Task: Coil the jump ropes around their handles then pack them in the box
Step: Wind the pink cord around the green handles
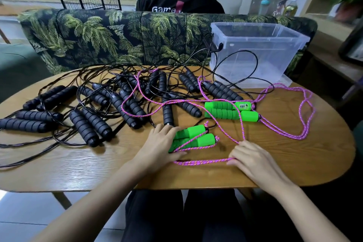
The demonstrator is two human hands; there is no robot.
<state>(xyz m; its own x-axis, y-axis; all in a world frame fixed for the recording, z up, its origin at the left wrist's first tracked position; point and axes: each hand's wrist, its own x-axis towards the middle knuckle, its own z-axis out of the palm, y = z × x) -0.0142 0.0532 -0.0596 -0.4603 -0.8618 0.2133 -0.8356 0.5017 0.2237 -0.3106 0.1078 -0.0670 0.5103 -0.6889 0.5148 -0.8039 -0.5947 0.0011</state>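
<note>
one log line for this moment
left hand: holds near green handles | right hand: pinches pink rope | clear box: empty

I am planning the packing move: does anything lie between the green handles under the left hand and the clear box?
Yes. Between the near green handles and the clear box lie a second green pair and a black pair, with pink rope looped across. Lifting over them may work.
</note>
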